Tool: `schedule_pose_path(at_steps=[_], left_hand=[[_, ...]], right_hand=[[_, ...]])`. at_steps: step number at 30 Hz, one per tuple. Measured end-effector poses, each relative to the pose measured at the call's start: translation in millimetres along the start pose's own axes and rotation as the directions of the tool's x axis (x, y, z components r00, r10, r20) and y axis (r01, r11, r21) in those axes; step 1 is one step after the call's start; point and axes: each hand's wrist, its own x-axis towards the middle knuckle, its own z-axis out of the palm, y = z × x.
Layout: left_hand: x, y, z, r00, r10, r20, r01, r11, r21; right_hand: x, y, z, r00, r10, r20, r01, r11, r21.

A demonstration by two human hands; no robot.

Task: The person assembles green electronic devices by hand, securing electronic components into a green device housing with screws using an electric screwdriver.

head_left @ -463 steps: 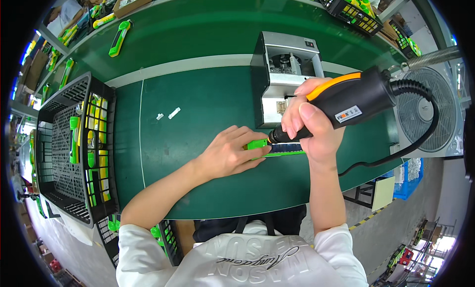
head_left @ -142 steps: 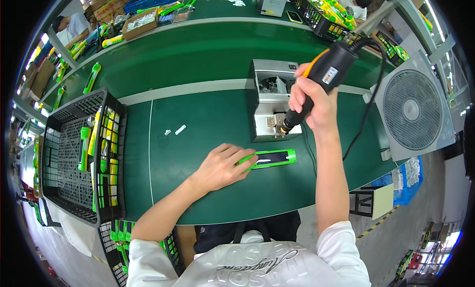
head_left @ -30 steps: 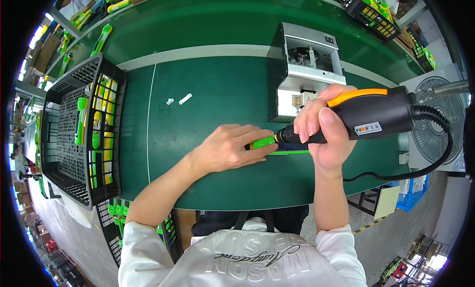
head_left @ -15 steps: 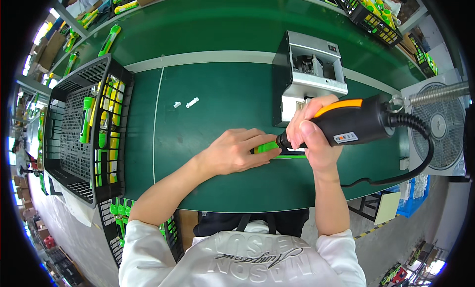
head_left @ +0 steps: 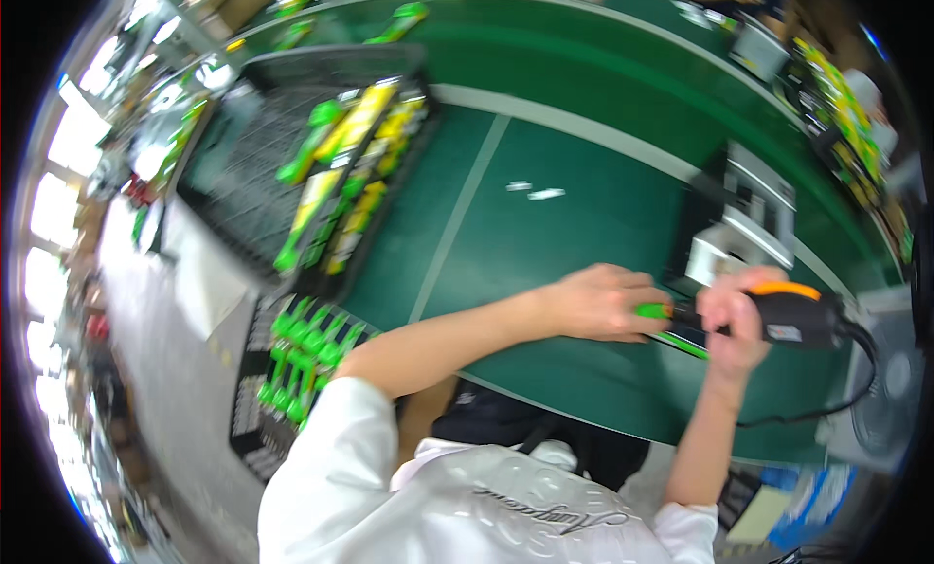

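My right hand (head_left: 735, 316) is wrapped round a black electric screwdriver (head_left: 800, 319) with an orange strip, its cord trailing toward the right. The driver's nose points left, at the end of a green-and-black torch-shaped piece (head_left: 654, 311) lying on the table. Closed fingers of my left hand (head_left: 608, 304) hold that piece from its left side. A bright green edge (head_left: 681, 345) of it shows between the two hands. Blur and my fingers hide where the driver's tip meets it. Two small white plastic parts (head_left: 547, 193) lie farther back on the green tabletop.
A dark crate (head_left: 331, 54) of green-and-yellow torch-shaped pieces stands at the left. Below it, another crate (head_left: 248, 408) holds several green pieces. A silver-and-black machine (head_left: 761, 196) stands just beyond my right hand. A fan (head_left: 890, 379) is at the far right.
The whole view has swung left and tilted, so the table, crate and hands appear farther right and blurred. Both hands keep their holds on the piece and the screwdriver.
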Motion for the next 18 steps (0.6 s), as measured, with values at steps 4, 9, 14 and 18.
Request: schedule_pose_path(at_steps=[4,9,14,18], left_hand=[[-13.6,41.7,-15.6,0.995,-0.09,0.039,0.086,0.991,0.104],[-79.4,132.5,-119.5,0.944,-0.328,0.032,0.328,0.945,0.01],[-192.1,245.3,-199.1,0.521,-0.845,-0.119,0.852,0.524,0.009],[-283.2,334.6,-241.0,0.043,-0.898,-0.437,0.979,-0.049,0.198]], right_hand=[[-23.8,-16.3,-16.3,0.978,-0.12,-0.174,0.137,0.986,0.094],[-41.7,-63.3,-43.4,0.963,-0.271,0.001,0.257,0.914,0.313],[-61.3,-59.9,-71.6,0.984,-0.152,-0.088,0.167,0.967,0.195],[-61.4,-51.2,-67.8,0.99,-0.041,-0.133,0.079,0.955,0.288]])
